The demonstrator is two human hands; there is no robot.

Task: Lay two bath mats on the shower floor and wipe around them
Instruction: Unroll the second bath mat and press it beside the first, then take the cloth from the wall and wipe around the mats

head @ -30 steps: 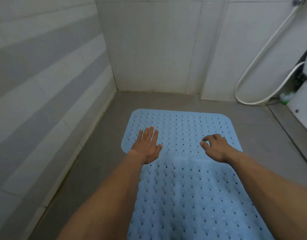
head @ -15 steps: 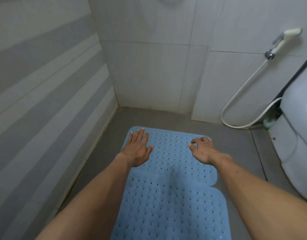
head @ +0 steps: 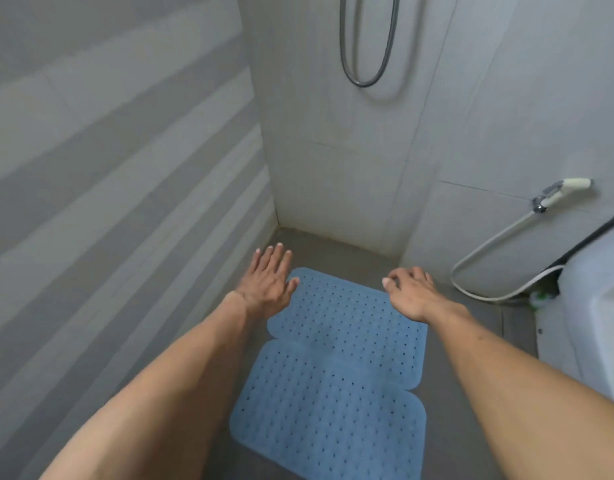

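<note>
Two light blue perforated bath mats lie flat on the grey shower floor (head: 336, 249). The far mat (head: 347, 327) reaches toward the back wall. The near mat (head: 326, 424) overlaps its near edge. My left hand (head: 268, 282) hovers above the far mat's left corner, fingers spread and empty. Over the far mat's right corner, my right hand (head: 411, 292) is held with fingers loosely curled downward and nothing in it. No cloth is in sight.
A striped tiled wall (head: 125, 202) stands close on the left. The back wall carries a grey shower hose loop (head: 366, 46) and a hand sprayer (head: 561, 192) with a white hose. A white toilet (head: 589, 327) stands at the right.
The view has pulled back and upward, so both mats show whole. Both hands have lifted off the far mat and now hover above its far corners.
</note>
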